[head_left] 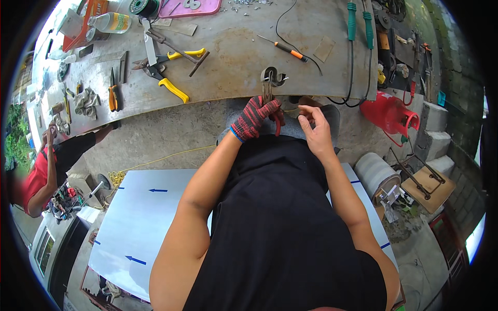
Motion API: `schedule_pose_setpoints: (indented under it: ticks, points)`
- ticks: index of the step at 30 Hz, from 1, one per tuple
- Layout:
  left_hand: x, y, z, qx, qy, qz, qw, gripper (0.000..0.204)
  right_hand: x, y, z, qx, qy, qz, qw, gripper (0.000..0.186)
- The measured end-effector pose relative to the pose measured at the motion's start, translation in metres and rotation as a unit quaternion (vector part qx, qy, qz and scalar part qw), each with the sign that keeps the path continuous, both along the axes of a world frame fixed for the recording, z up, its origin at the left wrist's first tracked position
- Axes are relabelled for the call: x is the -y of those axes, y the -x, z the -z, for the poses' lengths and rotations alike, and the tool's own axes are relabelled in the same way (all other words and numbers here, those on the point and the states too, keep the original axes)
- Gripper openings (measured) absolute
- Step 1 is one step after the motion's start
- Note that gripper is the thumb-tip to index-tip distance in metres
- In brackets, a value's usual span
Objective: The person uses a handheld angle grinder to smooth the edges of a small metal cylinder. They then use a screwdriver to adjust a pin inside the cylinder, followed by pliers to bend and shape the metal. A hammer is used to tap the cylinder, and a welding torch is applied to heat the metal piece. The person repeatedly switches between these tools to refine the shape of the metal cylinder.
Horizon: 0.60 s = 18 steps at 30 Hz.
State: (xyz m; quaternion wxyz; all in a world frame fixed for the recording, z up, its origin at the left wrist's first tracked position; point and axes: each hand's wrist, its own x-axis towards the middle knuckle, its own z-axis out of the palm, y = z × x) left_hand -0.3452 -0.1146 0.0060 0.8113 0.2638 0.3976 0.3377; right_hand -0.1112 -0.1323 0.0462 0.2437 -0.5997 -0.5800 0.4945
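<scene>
My left hand (pixel 258 116), in a red and black striped glove, is closed around pliers (pixel 267 90) near the table's front edge. A red handle shows below the fingers. At the jaws sits a small curved strip of shiny metal (pixel 274 78), bent into an S-like shape. To the right of the glove, my bare right hand (pixel 315 129) is raised over my lap, fingers loosely bent and apart, with nothing seen in it. Farther off on the table lie an orange and black screwdriver (pixel 290 51) and yellow-handled tin snips (pixel 165 75).
The metal table (pixel 233 62) also bears orange-handled pliers (pixel 113 90), a plastic bottle (pixel 110 23) and a pink tray (pixel 189 7). Green-handled cables (pixel 352 23) hang over its right end near a red gas cylinder (pixel 389 115). A person in a red shirt (pixel 31 181) is at left.
</scene>
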Motion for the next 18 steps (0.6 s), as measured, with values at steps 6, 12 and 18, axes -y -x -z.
schedule_pose_setpoints:
  ticks: [6, 12, 18]
  points:
    - [0.006, -0.009, 0.021, -0.037, 0.006, -0.009, 0.999, 0.035, 0.009, 0.011, 0.016, -0.131, 0.203, 0.008, 0.970, 0.032]
    - [0.006, -0.015, 0.026, -0.073, 0.022, -0.025, 0.997, 0.036, 0.007, 0.021, 0.015, -0.191, 0.278, 0.043, 0.940, 0.039]
    - [0.001, -0.016, 0.022, -0.065, 0.036, -0.007, 0.997, 0.042, 0.010, 0.027, 0.015, -0.211, 0.281, 0.060, 0.934, 0.040]
